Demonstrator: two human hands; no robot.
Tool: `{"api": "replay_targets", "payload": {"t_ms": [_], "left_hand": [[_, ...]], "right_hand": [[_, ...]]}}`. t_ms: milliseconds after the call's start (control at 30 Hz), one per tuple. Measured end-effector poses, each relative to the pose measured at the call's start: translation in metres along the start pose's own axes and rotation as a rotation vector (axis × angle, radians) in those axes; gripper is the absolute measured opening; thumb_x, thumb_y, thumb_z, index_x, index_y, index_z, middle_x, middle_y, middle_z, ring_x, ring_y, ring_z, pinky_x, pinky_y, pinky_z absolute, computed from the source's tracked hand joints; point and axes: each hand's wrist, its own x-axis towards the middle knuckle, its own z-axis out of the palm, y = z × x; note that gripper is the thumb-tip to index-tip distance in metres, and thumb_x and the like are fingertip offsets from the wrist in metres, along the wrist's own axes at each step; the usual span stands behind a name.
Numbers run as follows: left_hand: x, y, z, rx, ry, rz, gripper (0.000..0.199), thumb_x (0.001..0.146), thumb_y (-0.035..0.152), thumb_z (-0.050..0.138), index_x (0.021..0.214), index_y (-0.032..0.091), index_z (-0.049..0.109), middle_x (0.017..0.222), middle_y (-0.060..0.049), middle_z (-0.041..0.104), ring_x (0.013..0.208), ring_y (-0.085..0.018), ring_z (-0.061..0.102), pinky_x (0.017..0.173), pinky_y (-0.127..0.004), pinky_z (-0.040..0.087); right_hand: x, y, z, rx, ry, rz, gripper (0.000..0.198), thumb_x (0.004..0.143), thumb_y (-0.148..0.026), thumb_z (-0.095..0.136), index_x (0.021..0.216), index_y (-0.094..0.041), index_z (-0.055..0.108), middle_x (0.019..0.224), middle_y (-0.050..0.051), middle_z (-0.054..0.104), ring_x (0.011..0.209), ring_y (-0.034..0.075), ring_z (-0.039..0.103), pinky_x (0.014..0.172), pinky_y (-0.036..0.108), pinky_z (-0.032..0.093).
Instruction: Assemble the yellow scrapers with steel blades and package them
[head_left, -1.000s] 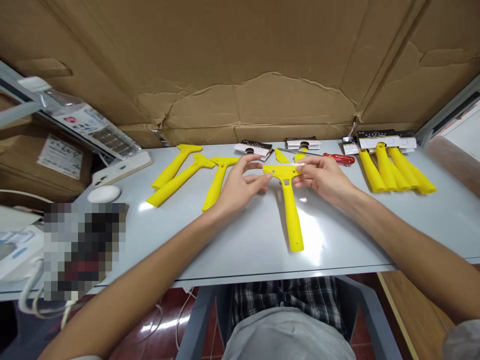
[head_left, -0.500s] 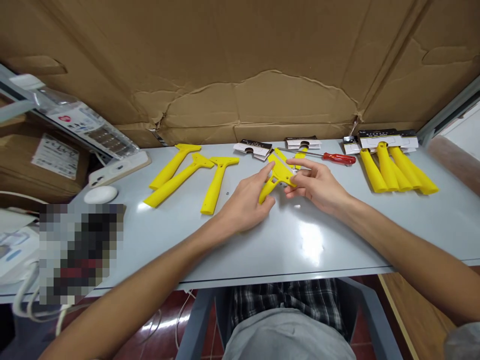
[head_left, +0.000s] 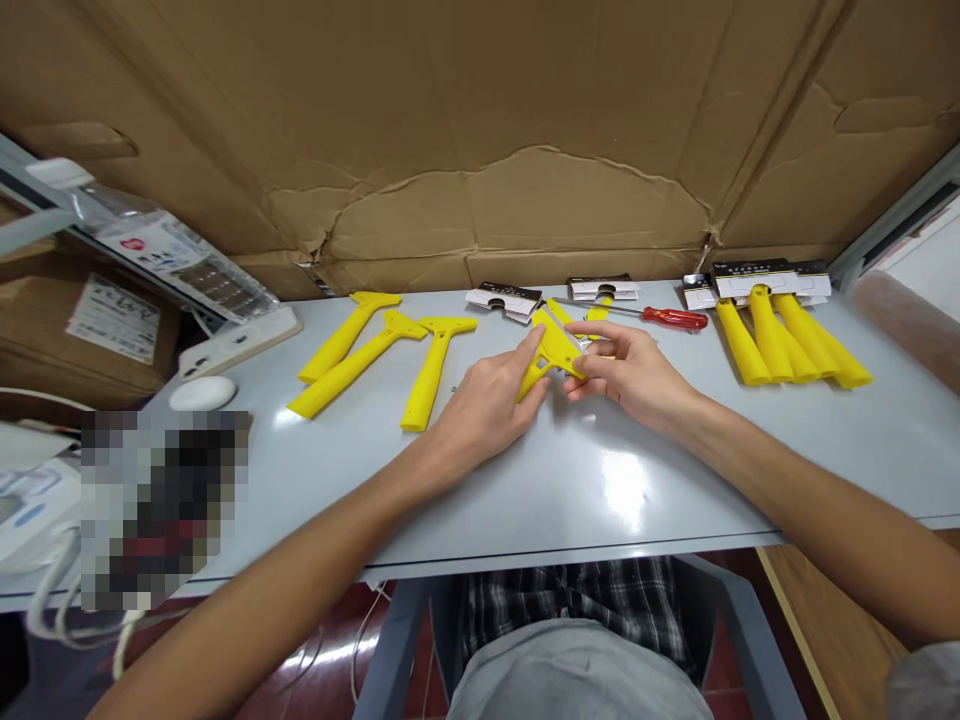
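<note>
A yellow scraper (head_left: 555, 343) with a pale metal strip along its head is held between my two hands, tilted above the table. My left hand (head_left: 487, 400) is closed round its handle, with the index finger stretched along the head. The thumb and fingers of my right hand (head_left: 637, 375) pinch the right corner of the head, at the metal strip. Behind my right fingers lies a small yellow piece (head_left: 600, 310), partly hidden. A screwdriver (head_left: 675, 319) with a red handle rests just beyond my right hand.
Several yellow scraper handles, one nearest my left hand (head_left: 427, 380), lie on the left. Folded cards (head_left: 504, 300) lie at the back. Carded yellow scrapers (head_left: 814, 340) are grouped on the right. A power strip (head_left: 240, 343), white mouse (head_left: 202, 392) and bottle (head_left: 180, 250) stand left; cardboard (head_left: 585, 200) walls the back.
My right fingers have shifted slightly left along with the scraper's head. My left hand keeps nearly the same grip. The things on the table lie as before.
</note>
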Motion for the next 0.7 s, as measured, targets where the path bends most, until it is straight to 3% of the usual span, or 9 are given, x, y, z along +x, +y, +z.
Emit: {"api": "replay_targets", "payload": {"t_ms": [200, 333, 433, 500, 567, 633, 700], "left_hand": [[0.0, -0.003, 0.0, 0.05, -0.025, 0.002, 0.065, 0.096, 0.024, 0.053, 0.159, 0.009, 0.045, 0.093, -0.011, 0.075, 0.079, -0.023, 0.067, 0.072, -0.033, 0.048], [0.003, -0.007, -0.006, -0.05, -0.002, -0.095, 0.064, 0.09, 0.024, 0.058, 0.153, 0.013, 0.055, 0.084, -0.005, 0.072, 0.069, -0.019, 0.062, 0.07, -0.03, 0.048], [0.007, -0.008, -0.016, -0.315, -0.036, -0.246, 0.059, 0.086, 0.025, 0.063, 0.145, 0.016, 0.062, 0.078, 0.0, 0.069, 0.05, -0.012, 0.052, 0.056, -0.027, 0.045], [0.009, -0.006, -0.022, -0.597, -0.112, -0.331, 0.049, 0.083, 0.023, 0.065, 0.132, 0.016, 0.065, 0.066, 0.004, 0.061, 0.042, -0.01, 0.047, 0.045, -0.024, 0.04], [0.011, -0.004, -0.027, -0.882, -0.171, -0.388, 0.029, 0.081, 0.022, 0.068, 0.109, 0.018, 0.063, 0.059, 0.008, 0.052, 0.038, -0.009, 0.043, 0.038, -0.022, 0.035], [0.012, -0.002, -0.029, -1.099, -0.188, -0.437, 0.023, 0.077, 0.022, 0.072, 0.09, 0.021, 0.053, 0.062, 0.008, 0.05, 0.038, -0.006, 0.041, 0.035, -0.02, 0.032], [0.012, -0.001, -0.028, -1.243, -0.203, -0.483, 0.029, 0.075, 0.022, 0.074, 0.085, 0.022, 0.047, 0.067, 0.007, 0.053, 0.037, -0.004, 0.04, 0.033, -0.018, 0.031]], "right_hand": [[0.0, 0.0, -0.001, -0.015, -0.046, 0.019, 0.053, 0.085, -0.014, 0.075, 0.136, -0.015, 0.059, 0.079, 0.001, 0.065, 0.071, 0.018, 0.074, 0.072, 0.036, 0.068], [0.005, -0.001, -0.009, -0.088, -0.045, 0.015, 0.054, 0.095, -0.045, 0.07, 0.139, -0.017, 0.059, 0.098, 0.01, 0.07, 0.069, 0.016, 0.072, 0.061, 0.034, 0.064], [0.014, 0.003, -0.02, -0.425, 0.053, -0.154, 0.044, 0.097, -0.045, 0.064, 0.13, -0.016, 0.068, 0.093, 0.009, 0.072, 0.061, 0.013, 0.064, 0.056, 0.029, 0.054], [0.02, 0.009, -0.028, -0.768, 0.084, -0.352, 0.029, 0.096, -0.033, 0.065, 0.117, -0.016, 0.075, 0.088, 0.007, 0.072, 0.063, 0.011, 0.061, 0.063, 0.028, 0.051], [0.024, 0.016, -0.033, -1.058, 0.032, -0.525, 0.023, 0.093, -0.023, 0.064, 0.109, -0.017, 0.08, 0.088, 0.006, 0.073, 0.071, 0.012, 0.06, 0.072, 0.029, 0.047], [0.026, 0.021, -0.034, -1.24, -0.041, -0.59, 0.024, 0.093, -0.021, 0.062, 0.109, -0.019, 0.081, 0.093, 0.006, 0.073, 0.078, 0.013, 0.061, 0.076, 0.029, 0.044], [0.026, 0.024, -0.033, -1.346, -0.079, -0.566, 0.025, 0.096, -0.023, 0.059, 0.108, -0.021, 0.081, 0.095, 0.006, 0.072, 0.083, 0.015, 0.061, 0.077, 0.029, 0.041]]}}
